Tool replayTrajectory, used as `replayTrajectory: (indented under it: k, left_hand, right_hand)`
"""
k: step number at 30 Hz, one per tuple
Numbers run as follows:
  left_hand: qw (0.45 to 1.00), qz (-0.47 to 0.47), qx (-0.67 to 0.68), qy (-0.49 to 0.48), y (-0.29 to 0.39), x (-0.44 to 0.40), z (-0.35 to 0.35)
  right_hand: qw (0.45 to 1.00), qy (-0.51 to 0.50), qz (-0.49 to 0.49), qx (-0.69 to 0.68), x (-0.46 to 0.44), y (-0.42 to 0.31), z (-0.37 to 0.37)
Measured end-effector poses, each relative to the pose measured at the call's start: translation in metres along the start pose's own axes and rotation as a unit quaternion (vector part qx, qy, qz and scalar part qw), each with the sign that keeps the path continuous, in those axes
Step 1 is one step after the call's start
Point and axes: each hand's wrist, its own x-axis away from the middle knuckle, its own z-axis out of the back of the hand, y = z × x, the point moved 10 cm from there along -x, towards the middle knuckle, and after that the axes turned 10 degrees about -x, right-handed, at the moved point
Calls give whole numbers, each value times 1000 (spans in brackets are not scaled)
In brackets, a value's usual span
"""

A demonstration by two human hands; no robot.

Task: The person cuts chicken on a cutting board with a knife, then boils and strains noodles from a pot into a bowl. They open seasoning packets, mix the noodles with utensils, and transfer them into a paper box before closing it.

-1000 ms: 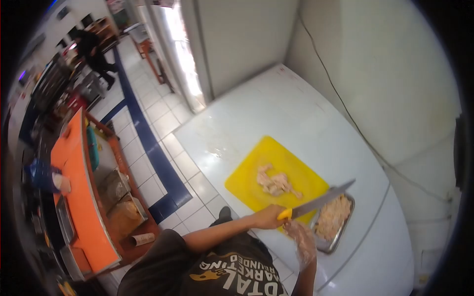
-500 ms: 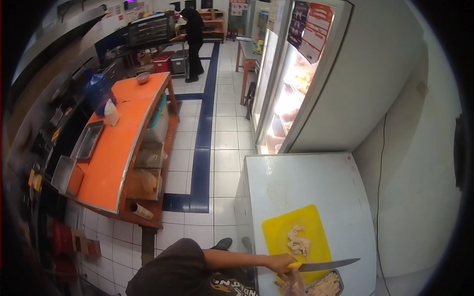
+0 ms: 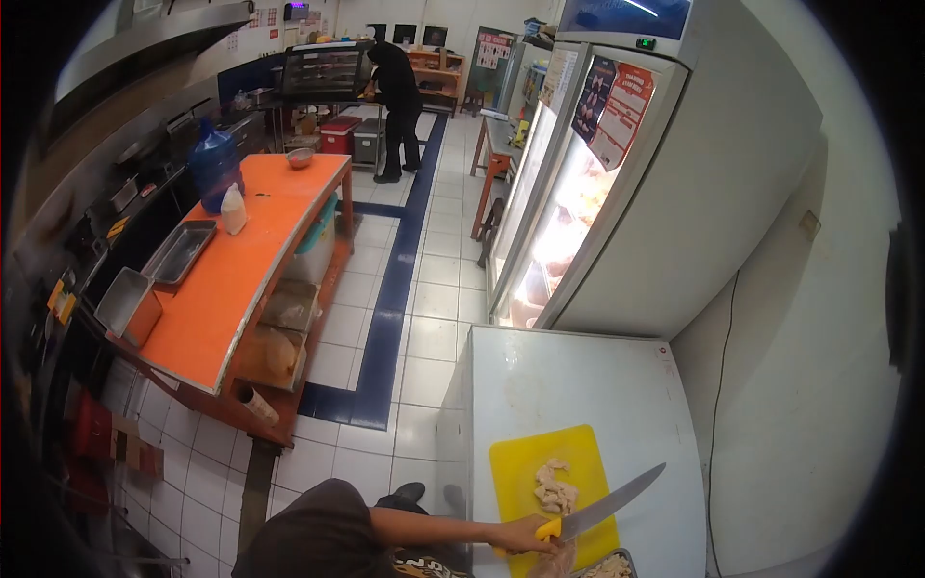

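Note:
My left hand [image 3: 520, 534] is closed around the yellow handle of a large kitchen knife [image 3: 612, 503]. Its broad blade points right and up, raised over the cutting board's right edge. Just below, at the bottom edge, is my right hand [image 3: 556, 561] in a clear glove, close to the knife handle; its fingers are too hidden to read. Pale pieces of meat, apparently cooked chicken [image 3: 555, 489], lie on the yellow cutting board [image 3: 515, 460]. A metal tray [image 3: 628, 557] holding more pale pieces [image 3: 609, 566] sits at the lower right, partly cut off by the frame.
The board rests on a white chest-like surface [image 3: 578, 376]. Beyond it stands a lit glass-door fridge [image 3: 617, 193]. Left is an orange table [image 3: 226, 279] with metal trays [image 3: 183, 252] and a blue water jug [image 3: 217, 166]. A person in black [image 3: 395, 106] stands far back.
The view has shifted, showing more of the room. The knife blade has swung from nearly level to tilted upward. The gloved hand's fingers, spread earlier, are now less visible.

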Motion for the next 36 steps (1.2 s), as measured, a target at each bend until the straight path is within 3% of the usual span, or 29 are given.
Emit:
replayTrajectory:
  k: [2,4,6,13,15,16,18,21,28,32,36]
  left_hand:
    - [998,-52,-31,30,-29,-26,-4]
    - [992,-100,-60,55,-9,-21,-1]
    - [961,-174,-196,92,21,-2,-4]
    - [973,-106,-180,100,10,-6,-20]
    - [961,-196,-158,118,26,0,-24]
    - [960,-197,-158,118,29,3,-24]
    - [962,-126,-219,104,21,1,-24]
    - [967,-53,-204,141,-7,-11,-23]
    - [955,-49,-229,180,2,-24,-7]
    - [926,-46,-270,260,-16,-53,14]
    - [912,-24,-292,286,10,-49,29]
  right_hand:
    - [1000,1,10,3,-3,-1,3]
    - [1000,5,19,3,-6,-3,6]
    - [1000,7,27,6,-7,-2,8]
    - [998,13,54,9,-5,-1,17]
    - [998,17,62,13,-4,-2,19]
    - [998,20,66,14,-5,-3,20]
    - [997,25,74,17,-6,-2,21]
    - [995,36,90,27,-8,-3,22]
    - [987,61,132,64,-10,-3,19]
    - [980,75,164,87,-11,-1,18]
    - [969,91,201,110,-10,1,17]
